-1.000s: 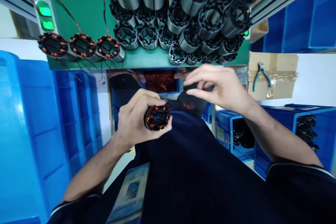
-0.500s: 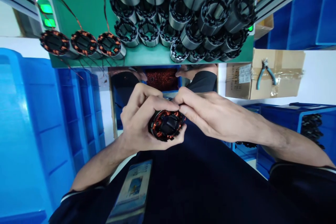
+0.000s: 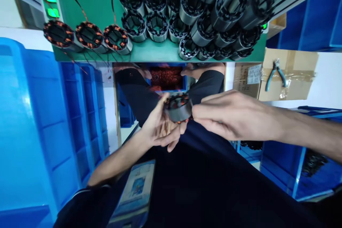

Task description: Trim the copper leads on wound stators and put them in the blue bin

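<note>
A motor stator (image 3: 178, 109), a dark metal ring with copper windings at its ends, is held in front of my body above my lap. My left hand (image 3: 162, 126) grips it from the left and below, thumb by its upper rim and fingers underneath. Close to the stator's right side is my right hand (image 3: 224, 115), its fingers closed in a pinch. Whatever lies between those fingertips is hidden and blurred. Three wound stators (image 3: 117, 39) with long wire ends stand on the left of the green bench, beside many black-lined stators (image 3: 157, 26) without copper.
Below the green bench (image 3: 157, 54) sits a blue bin (image 3: 184, 82) with copper scraps. Blue crates (image 3: 29, 121) line the left side. Blue-handled cutters (image 3: 276, 74) lie on a cardboard box (image 3: 299, 64) at right, above more blue bins (image 3: 280, 171). A phone-like object (image 3: 136, 188) rests near my left side.
The stator has been tilted so its side wall shows, and it sits slightly higher. My left fingers have loosened and shifted under it. My right hand has drawn off to the right.
</note>
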`<state>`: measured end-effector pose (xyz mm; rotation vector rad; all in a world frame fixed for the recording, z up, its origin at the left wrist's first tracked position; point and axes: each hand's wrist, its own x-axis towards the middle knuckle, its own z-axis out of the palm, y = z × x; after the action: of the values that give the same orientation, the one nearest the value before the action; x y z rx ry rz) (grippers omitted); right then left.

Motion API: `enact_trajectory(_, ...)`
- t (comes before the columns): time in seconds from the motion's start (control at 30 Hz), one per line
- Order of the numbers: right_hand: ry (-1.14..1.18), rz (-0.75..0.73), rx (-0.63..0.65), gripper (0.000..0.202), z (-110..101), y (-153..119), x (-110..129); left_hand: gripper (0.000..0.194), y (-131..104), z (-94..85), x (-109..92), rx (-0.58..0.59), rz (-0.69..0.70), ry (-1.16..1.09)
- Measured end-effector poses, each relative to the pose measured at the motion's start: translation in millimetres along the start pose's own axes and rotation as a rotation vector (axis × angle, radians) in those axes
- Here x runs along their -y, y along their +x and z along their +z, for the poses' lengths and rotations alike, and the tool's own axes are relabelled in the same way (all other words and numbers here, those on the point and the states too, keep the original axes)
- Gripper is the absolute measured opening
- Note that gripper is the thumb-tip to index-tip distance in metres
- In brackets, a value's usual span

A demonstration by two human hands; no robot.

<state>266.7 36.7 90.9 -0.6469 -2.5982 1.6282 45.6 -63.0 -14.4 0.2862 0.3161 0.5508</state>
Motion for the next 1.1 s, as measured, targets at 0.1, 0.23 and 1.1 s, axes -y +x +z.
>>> enact_trajectory(0.1,0.790,0.402,-0.143,0.026,35.6,-10.5,-22.9,0.084,-17.7,-10.0,14.5,-0.061,0.389,0.180)
enact_trajectory(0.23,1.420,0.686,-0.241,0.038,69.2,-13.7,-35.0,0.061,-19.8,-20.3,10.5,-0.527,0.911,1.252)
enact_trajectory(1.1,0.589,0.244,0.188,0.020,0.0,-22.9,-26.0,0.004,20.4,59.8,-73.6,-0.192,0.493,1.702)
